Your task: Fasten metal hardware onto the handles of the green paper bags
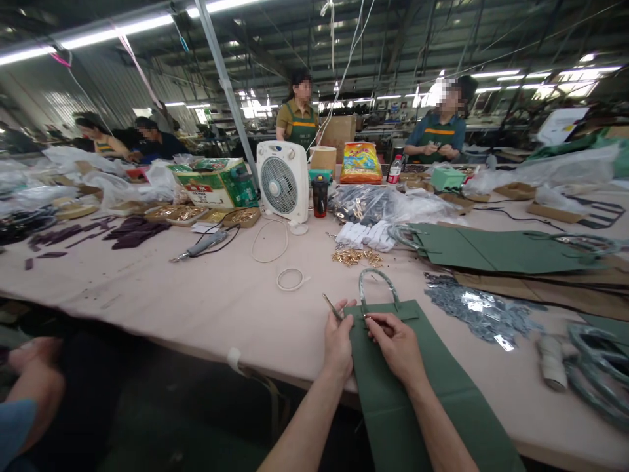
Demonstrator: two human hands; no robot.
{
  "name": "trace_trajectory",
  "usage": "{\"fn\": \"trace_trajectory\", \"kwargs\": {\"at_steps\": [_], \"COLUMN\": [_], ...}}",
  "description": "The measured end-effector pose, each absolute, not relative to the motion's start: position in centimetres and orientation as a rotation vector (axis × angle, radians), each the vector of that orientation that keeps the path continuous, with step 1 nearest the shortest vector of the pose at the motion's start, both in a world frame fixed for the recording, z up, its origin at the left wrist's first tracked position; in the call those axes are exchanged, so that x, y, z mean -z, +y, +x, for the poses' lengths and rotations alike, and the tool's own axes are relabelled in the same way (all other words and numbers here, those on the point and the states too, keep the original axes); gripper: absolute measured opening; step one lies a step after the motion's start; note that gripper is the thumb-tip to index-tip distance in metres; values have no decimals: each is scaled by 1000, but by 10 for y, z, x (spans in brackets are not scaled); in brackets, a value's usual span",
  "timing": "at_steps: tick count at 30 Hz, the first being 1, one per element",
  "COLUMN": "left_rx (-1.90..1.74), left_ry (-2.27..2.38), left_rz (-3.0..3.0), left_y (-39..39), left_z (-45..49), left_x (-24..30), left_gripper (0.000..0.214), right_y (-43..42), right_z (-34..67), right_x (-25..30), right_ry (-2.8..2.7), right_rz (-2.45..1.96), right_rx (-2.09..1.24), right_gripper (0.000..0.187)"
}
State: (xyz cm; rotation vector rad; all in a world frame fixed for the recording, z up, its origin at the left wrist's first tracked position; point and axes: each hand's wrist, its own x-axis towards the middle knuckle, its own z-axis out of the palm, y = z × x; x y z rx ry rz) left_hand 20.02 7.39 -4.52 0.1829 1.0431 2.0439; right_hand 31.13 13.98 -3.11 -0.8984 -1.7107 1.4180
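Observation:
A dark green bag panel point(393, 380) lies over the front table edge, with an arched handle point(377, 274) in clear plastic wrap at its top. My left hand point(338, 337) is at the panel's upper left corner. Its fingers are closed around a thin, slightly curved metal tool point(331, 305) that sticks up past the thumb. Over the panel, my right hand point(397, 344) is closed in a pinch at the foot of the handle's left end. What sits between those fingertips is too small to name.
Gold metal fittings point(354, 257), a roll of white tape point(290, 279) and a fan point(283, 182) are ahead. Grey pieces point(479, 308), more green panels point(496, 246) and a cylinder point(551, 364) lie right. A corded hand tool point(201, 244) is left; co-workers sit across and a person's arm point(37, 387) is left.

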Motion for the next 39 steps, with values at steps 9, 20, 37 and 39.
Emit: {"fn": "trace_trajectory", "kwargs": {"at_steps": [9,20,37,39], "left_rx": [-2067,-2021,-2060,-2112], "left_ry": [1358,1594,1707,1752], "left_rz": [420,576,549,564], "left_y": [74,70,61,63], "left_z": [201,202,195,176], "left_x": [49,43,32,26], "left_gripper": [36,32,29,31], "right_y": [122,111,114,115], "right_z": [299,295,314,316], "right_x": [34,33,36,37], "right_ry": [-1629,-1878,-1456,-1285], "right_rz": [-1012,-972,-1077,-1037], "right_rx": [-1397,-977,-1321,-1370], "right_gripper": [45,32,51,51]}}
